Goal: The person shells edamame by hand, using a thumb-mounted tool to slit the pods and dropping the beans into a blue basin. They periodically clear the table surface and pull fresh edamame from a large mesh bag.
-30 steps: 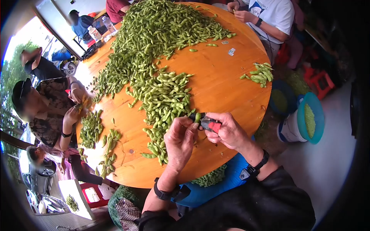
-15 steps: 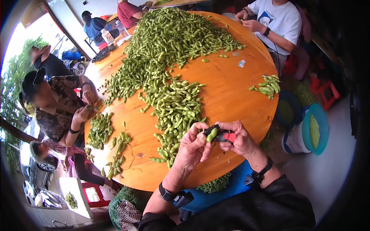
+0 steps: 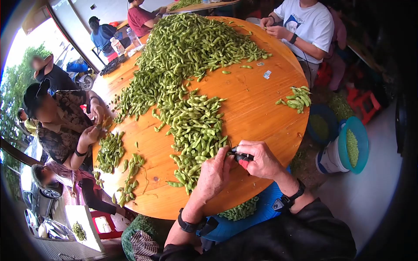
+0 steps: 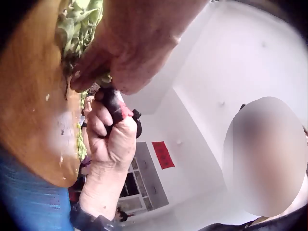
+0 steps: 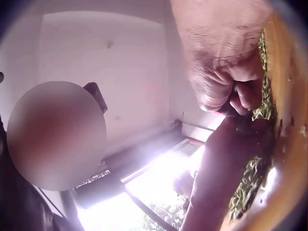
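Observation:
In the head view my left hand point(image 3: 214, 174) and right hand point(image 3: 262, 159) meet over the near edge of the wooden table point(image 3: 257, 102). The right fingers curl round a small black-and-red tool point(image 4: 113, 105), its black end pointing at the left fingertips. Between the left thumb and fingers a bit of a green soybean pod point(image 4: 104, 78) shows in the left wrist view; most of it is hidden. Just beyond the left hand lies the near end of a long heap of soybean pods point(image 3: 198, 126).
A small pod pile point(image 3: 298, 100) lies at the table's right edge. Below the near edge sits a blue basin point(image 3: 272, 200) with green beans. On the right, a teal colander point(image 3: 365, 150) tops a white bucket point(image 3: 328, 158). A person in a patterned shirt point(image 3: 72, 113) works at the left.
The pod, plainly seen beside the tool half a second ago, is now mostly covered by my left fingers. The right hand has turned with its back upward, and both hands are closer together.

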Motion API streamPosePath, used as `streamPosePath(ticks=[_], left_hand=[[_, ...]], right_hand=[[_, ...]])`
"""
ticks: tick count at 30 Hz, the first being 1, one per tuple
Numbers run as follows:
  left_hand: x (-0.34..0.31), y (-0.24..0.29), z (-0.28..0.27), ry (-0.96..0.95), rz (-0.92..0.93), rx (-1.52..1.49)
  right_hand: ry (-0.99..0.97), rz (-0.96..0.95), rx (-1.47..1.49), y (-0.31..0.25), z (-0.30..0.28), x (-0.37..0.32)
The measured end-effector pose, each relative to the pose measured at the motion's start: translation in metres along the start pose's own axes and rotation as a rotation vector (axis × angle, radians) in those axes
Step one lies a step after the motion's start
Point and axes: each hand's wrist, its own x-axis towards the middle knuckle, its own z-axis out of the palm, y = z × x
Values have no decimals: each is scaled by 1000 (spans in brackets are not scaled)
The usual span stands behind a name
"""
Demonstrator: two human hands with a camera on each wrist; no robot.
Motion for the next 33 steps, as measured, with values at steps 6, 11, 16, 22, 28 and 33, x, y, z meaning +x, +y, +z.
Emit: streamPosePath(ticks=[6, 11, 16, 22, 28, 33], left_hand=[[1, 5, -9, -131, -345, -604], [6, 7, 6, 2, -380, -1193], [6, 7, 21, 157, -410, -1196], [1, 3, 21, 143, -456, -1257], [-12, 20, 8, -106, -409, -1097], [-61, 29, 2, -584, -80, -459]], right_hand=[[39, 116, 120, -10, 2, -1], [263, -18, -197, -23, 30, -3], [265, -135, -331, -11, 53, -7], [243, 16, -187, -24, 28, -1], [193, 376, 783, -12, -19, -24], [341, 433, 382, 10, -78, -58]])
